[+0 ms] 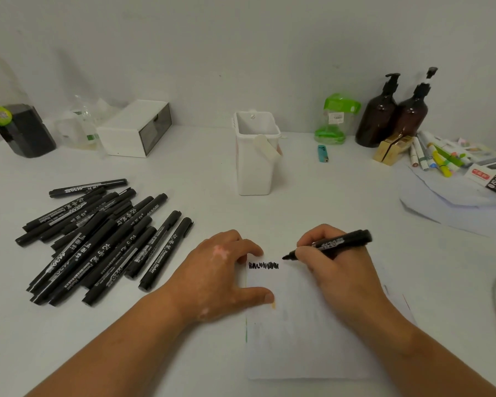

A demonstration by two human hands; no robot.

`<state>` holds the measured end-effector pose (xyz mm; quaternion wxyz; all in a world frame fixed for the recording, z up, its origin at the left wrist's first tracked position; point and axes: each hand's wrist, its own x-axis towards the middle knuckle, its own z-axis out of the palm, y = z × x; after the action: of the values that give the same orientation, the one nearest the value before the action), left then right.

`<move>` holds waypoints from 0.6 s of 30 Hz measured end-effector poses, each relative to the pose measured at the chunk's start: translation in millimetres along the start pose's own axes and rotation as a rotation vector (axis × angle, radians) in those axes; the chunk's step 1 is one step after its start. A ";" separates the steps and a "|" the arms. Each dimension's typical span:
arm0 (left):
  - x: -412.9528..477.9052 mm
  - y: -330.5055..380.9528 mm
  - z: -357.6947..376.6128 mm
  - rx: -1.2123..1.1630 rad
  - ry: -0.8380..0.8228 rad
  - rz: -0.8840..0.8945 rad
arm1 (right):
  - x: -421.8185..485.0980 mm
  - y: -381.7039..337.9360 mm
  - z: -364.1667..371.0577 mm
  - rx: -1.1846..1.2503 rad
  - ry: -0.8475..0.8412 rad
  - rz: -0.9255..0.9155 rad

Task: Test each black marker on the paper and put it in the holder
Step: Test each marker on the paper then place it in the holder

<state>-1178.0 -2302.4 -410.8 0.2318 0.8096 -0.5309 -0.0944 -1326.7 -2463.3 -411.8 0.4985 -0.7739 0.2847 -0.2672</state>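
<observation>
an uncapped black marker [331,245] is pinched in the right hand [331,263], tip beside a scribble [263,265]; the paper [304,325] is pressed flat under the left hand [222,270], fingers spread.

It looked like a home desk: a white tabletop [327,202] against a bare wall [241,38] held brown plastic pump bottles [377,121], a white drawer box [135,130] and pastel highlighter pens [435,159].

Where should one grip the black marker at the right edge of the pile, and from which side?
Pinch the rightmost marker at mid-barrel from above, approaching from its right: it lies flat, and that side is free, while another marker crowds its left.
</observation>
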 end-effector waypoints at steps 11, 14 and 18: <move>1.6 -7.6 -11.8 -0.606 0.268 -0.194 | 10.1 -3.5 -17.5 0.431 -0.015 0.117; 4.2 -8.7 -11.6 -0.834 0.275 -0.271 | 10.6 -4.2 -21.0 0.481 -0.029 0.114; 6.3 -14.6 -10.7 -0.847 0.238 -0.263 | 9.7 -7.5 -22.6 0.708 -0.107 0.146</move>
<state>-1159.2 -2300.4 -407.8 0.5877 0.7094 -0.3079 -0.2379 -1334.4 -2481.7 -395.5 0.7676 -0.5438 0.2026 -0.2720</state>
